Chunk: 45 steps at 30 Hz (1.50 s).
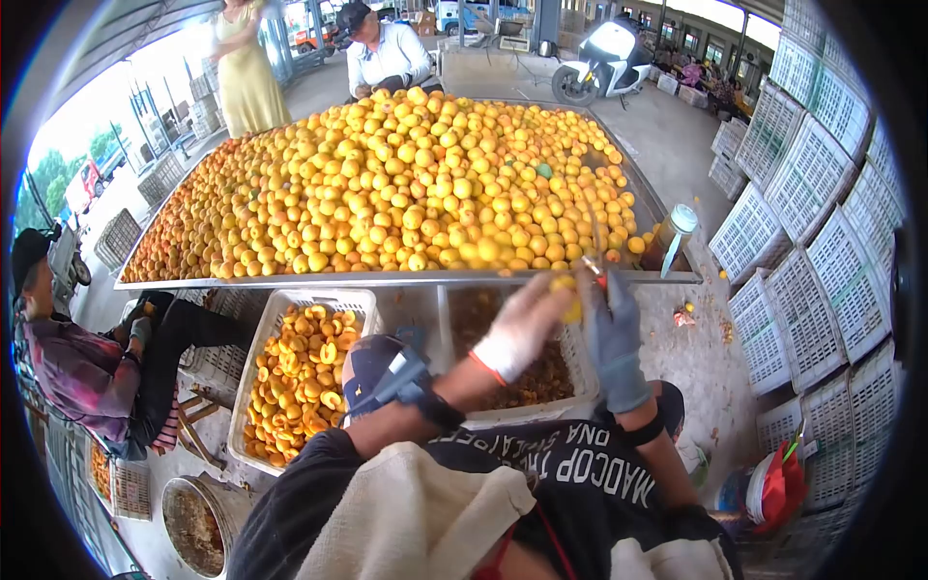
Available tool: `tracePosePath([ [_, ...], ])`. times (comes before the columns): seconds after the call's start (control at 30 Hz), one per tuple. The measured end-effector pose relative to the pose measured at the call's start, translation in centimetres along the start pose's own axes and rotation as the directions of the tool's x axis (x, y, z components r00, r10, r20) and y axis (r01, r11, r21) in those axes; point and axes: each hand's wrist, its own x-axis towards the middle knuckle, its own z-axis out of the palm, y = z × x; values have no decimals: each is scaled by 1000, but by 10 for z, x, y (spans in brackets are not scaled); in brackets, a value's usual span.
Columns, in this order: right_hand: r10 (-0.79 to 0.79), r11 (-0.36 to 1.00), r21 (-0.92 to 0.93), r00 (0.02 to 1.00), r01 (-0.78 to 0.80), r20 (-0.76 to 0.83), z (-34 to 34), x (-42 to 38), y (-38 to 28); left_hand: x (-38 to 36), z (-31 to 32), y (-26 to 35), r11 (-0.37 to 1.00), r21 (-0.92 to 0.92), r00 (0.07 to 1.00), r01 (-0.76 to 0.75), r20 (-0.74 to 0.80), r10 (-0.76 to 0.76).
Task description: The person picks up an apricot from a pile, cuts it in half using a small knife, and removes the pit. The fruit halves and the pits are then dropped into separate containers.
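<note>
My left hand [527, 324], in a white glove and smeared by motion, is closed around a yellow apricot [570, 298] just in front of the metal table's near edge. Beside it, my right hand [614, 338] wears a grey glove and grips a small knife [594, 269] with a red part showing near the fingers. The blade is blurred against the fruit behind it. A large heap of whole apricots [406, 184] covers the table [435, 281]. Below my hands sits a crate [580, 372] with dark brown contents, partly hidden by my left arm.
A white crate [247, 406] of halved apricots stands at the left, near a dirty bucket [198, 527]. A seated person [87, 367] works further left; two people are beyond the table. A cylindrical container [681, 220] is at the table's right corner. Stacked crates [807, 300] line the right.
</note>
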Motion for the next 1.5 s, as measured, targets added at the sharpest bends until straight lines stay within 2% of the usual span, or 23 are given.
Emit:
tracePosePath([
  [0.1, 147, 981, 106, 979, -163, 137, -8, 2, -21, -2, 8, -8, 975, 61, 976, -215, -20, 216],
  [0.2, 242, 950, 175, 963, -260, 114, 1, 0, -12, -3, 2, -13, 928, 335, 984, -163, -19, 179],
  [0.23, 306, 924, 205, 946, -321, 102, 4, -3, -10, 7, -2, -45, 937, 282, 970, -208, -61, 234],
  [0.3, 306, 928, 184, 945, -323, 115, 6, 0, -9, -3, 5, -37, 998, -16, 998, -63, -17, 63],
  [0.37, 268, 947, 163, 961, -277, 73, 8, -1, -7, -12, 8, -26, 998, -59, 999, 6, -43, -9],
  [0.43, 232, 954, 185, 972, -234, 33, 13, 1, -2, -14, 6, -20, 821, 534, 956, -201, -75, 282],
  [0.47, 290, 931, 213, 955, -296, 59, 13, 4, -6, -15, 9, -15, 814, 535, 940, -227, -100, 327],
  [0.57, 270, 933, 231, 961, -276, 59, 15, 7, -3, 0, 9, -48, 966, 77, 957, -245, -138, 254],
  [0.63, 247, 969, 7, 968, -248, 44, 16, 7, -10, -10, 18, -24, 988, -64, 975, -141, -185, 127],
  [0.73, 74, 974, -218, 994, -54, 85, 11, 3, -49, -21, 22, -9, 983, -107, 960, 149, -223, -170],
  [0.83, -20, 969, -241, 992, 50, 125, 7, -2, -66, -39, 37, 12, 986, -127, 949, -111, -308, 67],
  [0.87, 0, 976, -214, 984, 39, 181, 5, -3, -64, -39, 29, 12, 957, -212, 953, 199, -187, -240],
  [0.9, 4, 976, -215, 983, 36, 183, 4, -5, -65, -35, 23, 1, 956, -213, 952, 203, -187, -244],
  [0.97, -116, 984, -111, 975, 138, 189, 2, -12, -70, -33, 16, -23, 373, -855, 903, 359, 217, -372],
  [1.0, -142, 981, -101, 966, 167, 216, -3, -13, -76, -43, 26, -4, 823, -451, 925, 347, 20, -379],
  [1.03, -132, 982, -103, 968, 157, 215, -7, -15, -78, -46, 27, -6, 820, -448, 922, 355, 23, -387],
  [1.1, -212, 972, -43, 943, 230, 256, -9, -19, -79, -51, 26, -11, 422, -807, 865, 414, 205, -458],
  [1.13, -207, 974, -41, 945, 225, 253, -11, -18, -81, -54, 25, -7, 471, -755, 829, 456, 167, -534],
  [1.3, -376, 916, 17, 843, 401, 385, -13, -16, -64, -38, 10, -7, 633, -694, 911, 342, 81, -404],
  [1.37, -464, 885, 25, 877, 465, 128, -9, -11, -41, -40, 9, -21, 663, -672, 919, 331, 71, -387],
  [1.4, -508, 853, -130, 861, 506, 20, -9, -9, -29, -39, -1, -19, 805, -555, 960, 208, -43, -277],
  [1.43, -561, 800, -296, 826, 523, -57, -13, -6, -16, -32, -16, -17, 628, -734, 937, 261, 349, 18],
  [1.5, -557, 739, -499, 827, 454, -73, -20, -3, -22, -17, -29, -11, 383, -883, 962, 274, 258, -93],
])
